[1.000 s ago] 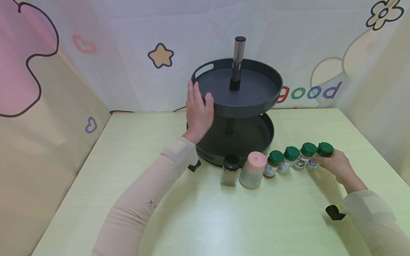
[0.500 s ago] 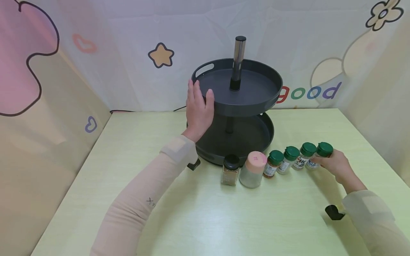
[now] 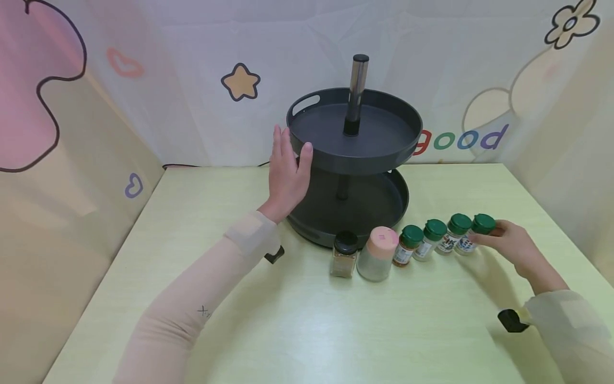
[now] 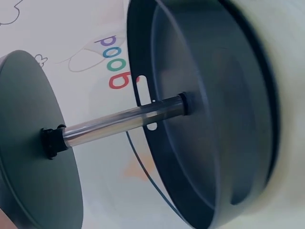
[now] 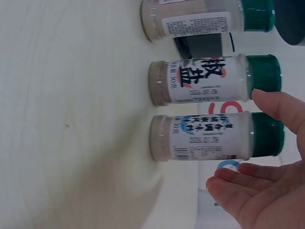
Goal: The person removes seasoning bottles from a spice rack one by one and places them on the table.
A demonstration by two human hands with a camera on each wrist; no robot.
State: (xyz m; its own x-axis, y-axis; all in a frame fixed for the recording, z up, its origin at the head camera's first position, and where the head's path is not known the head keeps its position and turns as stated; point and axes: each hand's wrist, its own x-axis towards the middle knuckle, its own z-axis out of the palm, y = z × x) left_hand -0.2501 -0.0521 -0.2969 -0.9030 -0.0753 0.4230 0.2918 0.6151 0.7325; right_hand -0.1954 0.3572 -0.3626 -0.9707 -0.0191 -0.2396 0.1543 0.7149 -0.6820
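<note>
A dark two-tier round tray stand has its upper tray (image 3: 369,164) on a metal post above its lower tray (image 3: 314,234). My left hand (image 3: 289,178) is held upright at the left side of the upper tray, fingers straight and thumb apart. At the right end of a row, a spice jar with a green cap (image 3: 466,245) stands upright. My right hand (image 3: 515,248) is beside it, thumb and fingers spread. In the right wrist view the thumb is near the green cap of that spice jar (image 5: 209,138), and the fingers lie apart from it.
Leftward along the row stand more green-capped jars (image 3: 448,242), a pink-lidded shaker (image 3: 376,261) and a black-lidded jar (image 3: 343,262), close in front of the lower tray. A patterned cloth (image 3: 192,80) hangs behind the pale table (image 3: 336,336).
My left hand has drawn a little to the left, away from the upper tray. My right hand's fingers have loosened from the end jar, and its wrist has shifted right.
</note>
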